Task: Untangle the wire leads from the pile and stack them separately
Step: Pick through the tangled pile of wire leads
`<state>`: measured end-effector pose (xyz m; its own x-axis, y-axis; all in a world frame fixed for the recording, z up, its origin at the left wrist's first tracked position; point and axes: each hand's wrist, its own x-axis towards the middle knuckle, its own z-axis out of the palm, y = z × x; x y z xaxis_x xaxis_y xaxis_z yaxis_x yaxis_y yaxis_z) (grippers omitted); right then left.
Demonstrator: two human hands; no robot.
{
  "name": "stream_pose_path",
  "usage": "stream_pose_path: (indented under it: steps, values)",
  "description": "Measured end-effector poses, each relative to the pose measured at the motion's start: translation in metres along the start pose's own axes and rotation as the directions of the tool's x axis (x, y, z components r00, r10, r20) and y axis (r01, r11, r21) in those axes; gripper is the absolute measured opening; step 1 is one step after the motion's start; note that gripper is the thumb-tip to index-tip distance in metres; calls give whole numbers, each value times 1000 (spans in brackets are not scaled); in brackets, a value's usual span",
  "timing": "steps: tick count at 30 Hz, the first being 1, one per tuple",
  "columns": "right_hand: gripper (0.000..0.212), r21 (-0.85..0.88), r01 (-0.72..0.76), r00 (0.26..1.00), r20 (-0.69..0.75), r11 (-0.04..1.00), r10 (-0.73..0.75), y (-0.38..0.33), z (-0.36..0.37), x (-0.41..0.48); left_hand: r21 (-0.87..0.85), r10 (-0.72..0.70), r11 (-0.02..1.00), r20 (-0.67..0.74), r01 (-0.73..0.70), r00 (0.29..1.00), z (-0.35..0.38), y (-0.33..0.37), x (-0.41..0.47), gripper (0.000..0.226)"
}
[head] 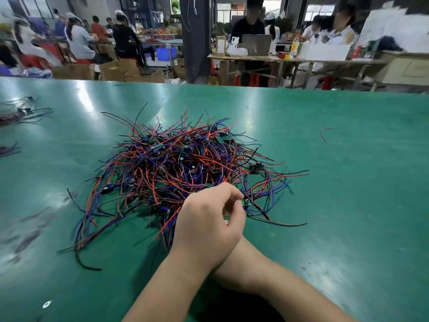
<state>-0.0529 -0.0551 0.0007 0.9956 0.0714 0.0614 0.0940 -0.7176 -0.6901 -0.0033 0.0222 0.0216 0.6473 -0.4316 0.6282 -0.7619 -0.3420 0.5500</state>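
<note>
The left hand [209, 219] crosses over the right forearm, fingers curled, pinching a lead [246, 203] at the near edge of the pile [185, 163] on the table [348, 182]. The right hand is hidden beneath it, so I cannot tell its grip

One wire pile [185, 163], one stray red lead [325, 134], two forearms [176, 275]

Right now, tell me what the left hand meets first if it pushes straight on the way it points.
The wire pile: the left hand sits at its near edge, apparently pinching a lead there, though depth is hard to judge.
</note>
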Motion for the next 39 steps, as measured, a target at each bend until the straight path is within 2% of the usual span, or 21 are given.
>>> stream_pose_path:
  steps: [3,4,6,7,9,10,11,13,14,16,19,21,26,29,31,33,36,39]
  values:
    - [23,136,4,1000,21,991,-7,-4,-18,-7,-16,-46,999,-34,45,998,-1,-1,1,12]
    - [16,161,-12,1000,-21,987,16,-2,-26,-10,-10,-50,999,-44,50,998,-2,-2,1,14]
    - [26,131,-38,977,-202,991,64,9,-41,-11,26,-47,998,-51,49,998,-2,-2,3,19]
    - [29,104,-82,941,-320,991,112,17,-48,-11,49,-50,997,-45,52,998,-2,-2,3,20]
    - [27,28,-200,817,-546,979,183,33,-62,-9,123,-71,990,-27,73,997,-2,-3,3,18]
    - [25,-14,-273,761,-614,962,208,40,-67,-7,178,-92,980,-17,94,996,-1,-4,2,19]
    - [22,-57,-353,735,-634,934,239,48,-71,-5,241,-127,963,2,122,992,-1,-5,2,22]
    - [32,-129,-508,747,-557,852,362,63,-74,1,358,-237,914,85,193,968,0,-8,0,33]
    - [36,-130,-552,753,-502,824,425,66,-73,4,412,-291,886,131,215,948,1,-11,-1,41]
    - [30,-134,-553,766,-470,822,438,69,-66,13,524,-339,831,209,187,917,4,-18,-5,54]
    - [24,-200,-464,825,-452,863,339,71,-52,28,597,-335,794,271,116,902,6,-22,-9,63]
    - [36,-199,-392,866,-409,898,287,72,-48,38,599,-331,794,285,103,900,5,-21,-10,60]
    - [53,-72,-317,913,-293,946,284,85,-58,51,586,-345,804,316,104,884,3,-25,-10,52]
    - [65,170,-161,961,-199,972,194,85,-61,46,575,-345,811,326,106,880,2,-25,-11,47]
    - [64,87,-99,973,-202,991,114,83,-59,43,561,-350,820,331,116,876,1,-27,-10,40]
    - [46,-136,-107,956,-286,985,64,80,-56,40,542,-365,829,344,134,865,2,-28,-11,32]
    - [30,-459,-99,893,-433,883,-125,69,-56,33,500,-377,852,377,157,846,3,-29,-9,35]
    - [15,-557,1,724,-573,831,-385,56,-64,22,350,-368,904,352,244,861,-3,-19,1,71]
